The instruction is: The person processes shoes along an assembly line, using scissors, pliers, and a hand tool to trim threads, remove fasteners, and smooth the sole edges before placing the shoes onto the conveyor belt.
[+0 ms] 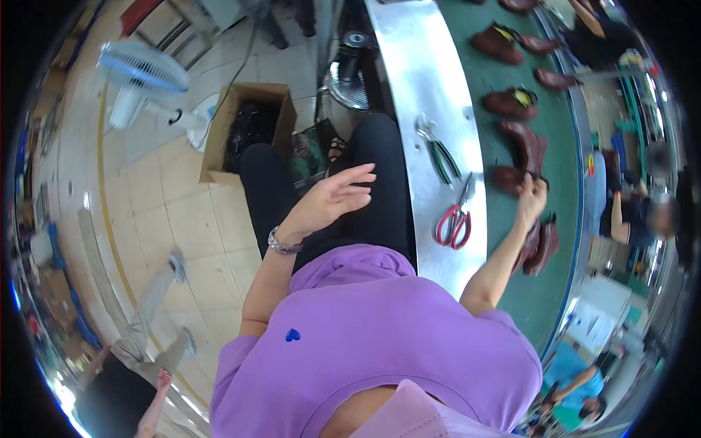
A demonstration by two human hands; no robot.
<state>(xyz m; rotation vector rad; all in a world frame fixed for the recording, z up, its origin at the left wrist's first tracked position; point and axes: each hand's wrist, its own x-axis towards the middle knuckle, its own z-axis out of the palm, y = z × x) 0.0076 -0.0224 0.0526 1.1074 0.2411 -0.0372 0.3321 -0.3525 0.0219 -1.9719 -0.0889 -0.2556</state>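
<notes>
My right hand (533, 197) reaches over the green surface, its fingers closed at the ankle end of a brown leather shoe (505, 177). Just beyond that shoe lies a brown boot (520, 139), close to the fingers. A pair of brown shoes (542, 247) sits below my right wrist. My left hand (337, 196) is raised above my lap, fingers stretched out and partly spread, holding nothing. Between the hands, on a shiny metal ledge (431, 66), rest green-handled pliers (440, 155) and red-handled scissors (456, 219).
More brown shoes (510, 104) line the green belt (467, 14) farther off. An open cardboard box (288, 120) with black plastic inside stands by my legs, near a white fan (142, 69). A person (120, 387) walks at lower left; others work across the belt.
</notes>
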